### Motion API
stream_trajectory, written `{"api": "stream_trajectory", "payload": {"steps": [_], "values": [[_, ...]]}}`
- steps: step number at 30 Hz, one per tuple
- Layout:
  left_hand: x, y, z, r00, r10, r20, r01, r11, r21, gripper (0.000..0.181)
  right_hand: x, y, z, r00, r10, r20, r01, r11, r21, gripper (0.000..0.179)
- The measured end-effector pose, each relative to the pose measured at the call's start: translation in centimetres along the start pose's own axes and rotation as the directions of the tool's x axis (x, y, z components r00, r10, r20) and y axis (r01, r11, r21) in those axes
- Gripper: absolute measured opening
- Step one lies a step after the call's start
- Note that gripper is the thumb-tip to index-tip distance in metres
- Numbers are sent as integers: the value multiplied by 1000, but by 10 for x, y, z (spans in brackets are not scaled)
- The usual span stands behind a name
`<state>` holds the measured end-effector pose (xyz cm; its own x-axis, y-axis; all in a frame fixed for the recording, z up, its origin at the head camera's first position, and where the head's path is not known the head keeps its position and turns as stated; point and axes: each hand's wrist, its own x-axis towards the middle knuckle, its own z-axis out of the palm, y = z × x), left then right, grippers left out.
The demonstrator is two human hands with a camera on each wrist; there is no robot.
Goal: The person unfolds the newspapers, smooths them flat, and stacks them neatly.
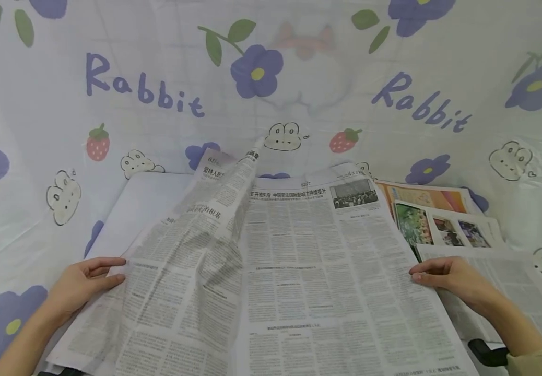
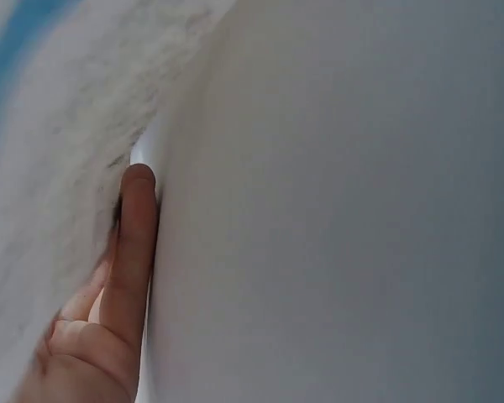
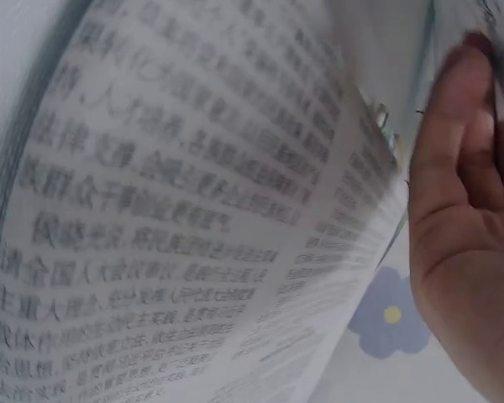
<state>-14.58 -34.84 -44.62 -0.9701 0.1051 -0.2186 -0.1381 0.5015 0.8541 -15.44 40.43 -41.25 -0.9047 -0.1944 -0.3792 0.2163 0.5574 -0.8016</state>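
Observation:
A wide newspaper (image 1: 308,271) is spread open in front of me in the head view, its left page creased and its middle fold raised toward the top. My left hand (image 1: 80,282) pinches the left edge between thumb and fingers. On the opposite edge, my right hand (image 1: 454,277) pinches the paper in the same way. The left wrist view has the left hand's fingers (image 2: 134,243) against a pale surface too blurred to identify. Printed newspaper (image 3: 176,210) curves beside the right hand (image 3: 470,218) in the right wrist view, where the fingertips are partly cut off.
Several printed papers lie to the right: an orange sheet (image 1: 433,198), a page with colour photos (image 1: 445,224) and another newspaper (image 1: 501,287). A white surface (image 1: 153,203) shows behind the left page. Patterned sheeting (image 1: 233,120) surrounds everything. A dark curved object (image 1: 487,352) sits near the right forearm.

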Motion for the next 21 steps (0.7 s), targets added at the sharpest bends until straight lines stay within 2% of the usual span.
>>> {"api": "stream_trajectory", "payload": {"steps": [3,7,13,21], "values": [[-1,-1,-3,1000,-11,-9,11,1000,29,54,-2,7,-5,999,-28,-17,28,1000,2,40],[-2,-3,-9,999,-42,-9,42,999,25,56,-6,17,-16,999,-38,-28,38,999,0,41],[-5,-13,-21,997,-71,-13,71,997,5,58,-9,33,-26,997,30,-75,-33,999,-35,46],[-16,-34,-38,992,-120,-46,120,993,0,56,-11,49,-32,993,97,-66,-98,995,0,46]]}}
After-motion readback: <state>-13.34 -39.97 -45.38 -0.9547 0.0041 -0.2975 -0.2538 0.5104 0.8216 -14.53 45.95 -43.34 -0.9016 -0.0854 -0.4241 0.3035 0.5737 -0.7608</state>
